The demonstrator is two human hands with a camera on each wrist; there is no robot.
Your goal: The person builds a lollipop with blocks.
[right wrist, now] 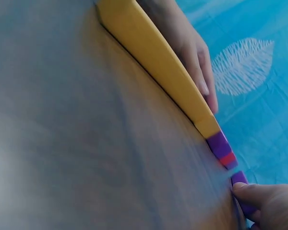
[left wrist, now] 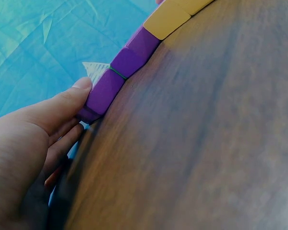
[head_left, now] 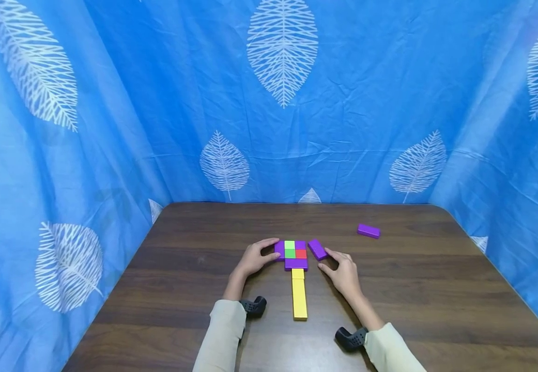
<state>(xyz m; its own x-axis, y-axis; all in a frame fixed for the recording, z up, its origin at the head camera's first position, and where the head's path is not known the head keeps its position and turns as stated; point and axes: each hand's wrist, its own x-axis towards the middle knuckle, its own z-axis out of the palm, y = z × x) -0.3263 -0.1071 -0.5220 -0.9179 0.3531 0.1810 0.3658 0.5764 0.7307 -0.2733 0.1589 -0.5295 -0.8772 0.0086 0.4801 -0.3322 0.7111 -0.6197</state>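
Note:
Flat blocks lie together on the table: a light green block (head_left: pixel 289 244), a green block (head_left: pixel 290 253) and a red block (head_left: pixel 301 253), with purple pieces around them. Below them runs a strip of yellow blocks (head_left: pixel 298 294). My left hand (head_left: pixel 252 258) holds the purple block (head_left: pixel 279 250) on the group's left side between thumb and fingers; the left wrist view shows the thumb (left wrist: pixel 81 86) at its edge. On the right, my right hand (head_left: pixel 343 271) pinches a tilted purple block (head_left: pixel 317 249), set slightly apart from the group. In the right wrist view its thumb (right wrist: pixel 249 191) presses this block.
Another purple block (head_left: pixel 368 231) lies alone toward the back right of the brown wooden table (head_left: pixel 194 227). Behind the table hangs a blue curtain (head_left: pixel 343 103) with white leaf prints. Black wrist devices (head_left: pixel 351 339) sit at both sleeve cuffs.

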